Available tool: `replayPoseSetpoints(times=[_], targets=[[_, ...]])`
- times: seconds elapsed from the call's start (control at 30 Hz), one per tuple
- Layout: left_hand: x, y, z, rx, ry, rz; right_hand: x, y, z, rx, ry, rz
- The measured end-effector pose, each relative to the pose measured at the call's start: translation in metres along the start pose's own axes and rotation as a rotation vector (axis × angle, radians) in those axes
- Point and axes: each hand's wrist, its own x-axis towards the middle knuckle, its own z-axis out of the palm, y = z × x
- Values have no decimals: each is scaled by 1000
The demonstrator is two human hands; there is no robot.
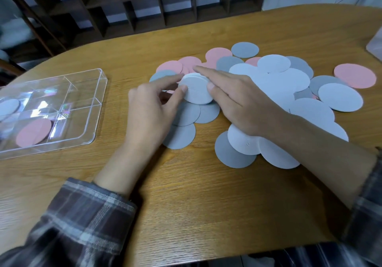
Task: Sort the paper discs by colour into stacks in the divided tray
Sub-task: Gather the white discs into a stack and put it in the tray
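Observation:
A small stack of white discs (pixel 196 90) sits at the left end of a loose heap of pink, grey and white paper discs (pixel 275 84) on the wooden table. My left hand (pixel 151 109) pinches the stack's left edge between thumb and fingers. My right hand (pixel 233 99) holds its right edge, thumb at the front, straight fingers laid along the back. The clear divided tray (pixel 91 109) lies at the left; one white disc (pixel 8 106) and one pink disc (pixel 34 132) lie in separate compartments.
A lone pink disc (pixel 354 76) lies at the far right. Part of a clear container (pixel 375 43) shows at the right edge. A dark wooden lattice shelf (pixel 144 4) stands behind the table's far edge. Bare tabletop (pixel 196 194) stretches in front of the heap.

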Motion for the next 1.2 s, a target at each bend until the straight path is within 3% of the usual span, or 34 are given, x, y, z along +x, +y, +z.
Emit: replayPoseSetpoints(times=[0.13,0.23,0.33,0.57,0.67,0.87,1.2], targets=[[-2,4,5,147,57,104,1,2,1,-130,-76,2],[0,5,11,248,49,138,5,6,6,-262,-43,-30],[3,9,14,320,45,162,8,8,4,-240,25,-23],[-1,22,26,136,40,155,-3,23,-23,-204,59,26],[-5,32,37,64,-40,172,-6,35,-41,-163,98,80],[-14,40,41,67,-407,170,-16,48,-73,-123,162,150],[-6,45,49,-31,-514,119,-31,55,-86,11,149,180]])
